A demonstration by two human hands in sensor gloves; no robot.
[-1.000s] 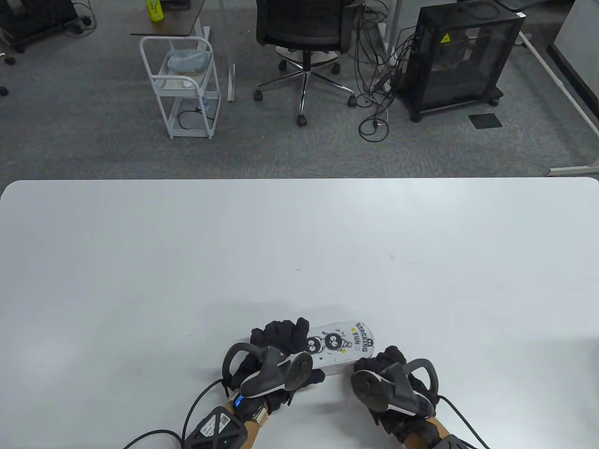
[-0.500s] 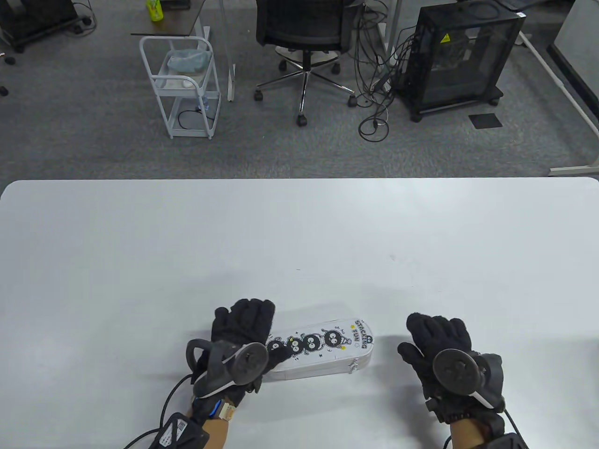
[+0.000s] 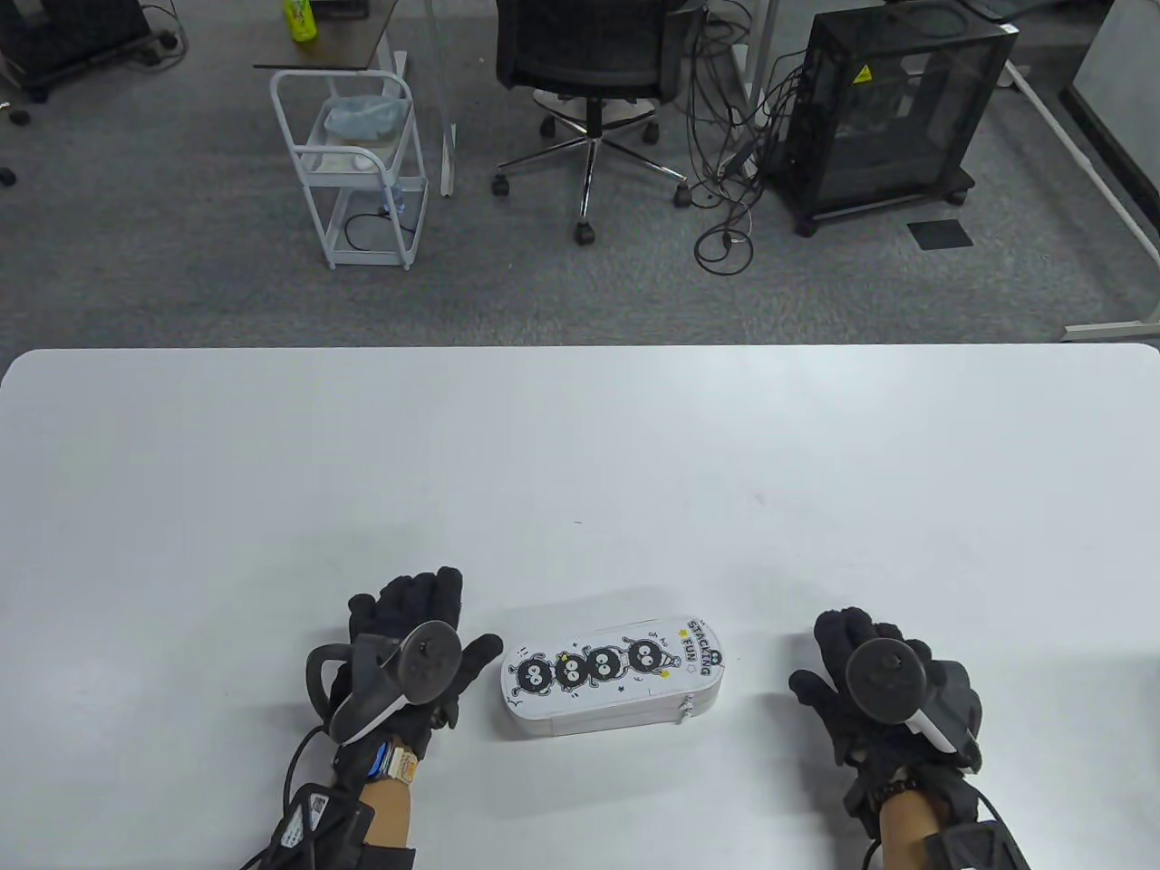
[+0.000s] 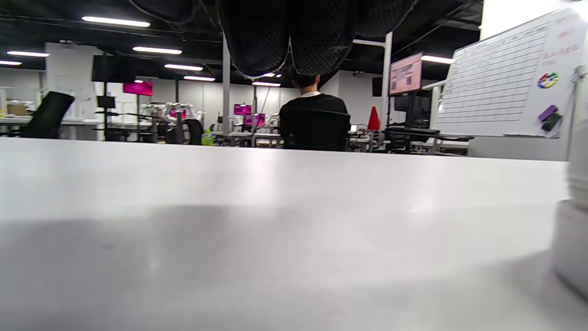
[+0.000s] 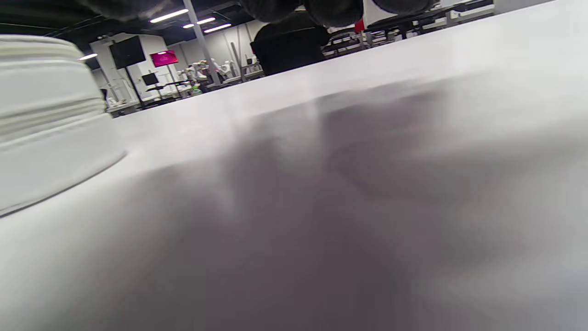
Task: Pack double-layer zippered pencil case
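A white zippered pencil case (image 3: 612, 680) with black cartoon figures and the words STACKING FUN lies flat and zipped near the table's front edge. My left hand (image 3: 412, 625) rests flat on the table just left of the case, fingers straight, touching nothing. To the right of the case my right hand (image 3: 847, 662) lies flat and apart from it. The case's white side (image 5: 50, 124) fills the left of the right wrist view, and its blurred end (image 4: 574, 220) shows at the right edge of the left wrist view.
The white table (image 3: 580, 453) stretches far ahead of both hands. Beyond its far edge stand a white trolley (image 3: 358, 168), an office chair (image 3: 589, 82) and a black cabinet (image 3: 893, 109) on the carpet.
Both hands have let go of the case and moved outward, left hand to the left, right hand to the right. The case now lies uncovered and still.
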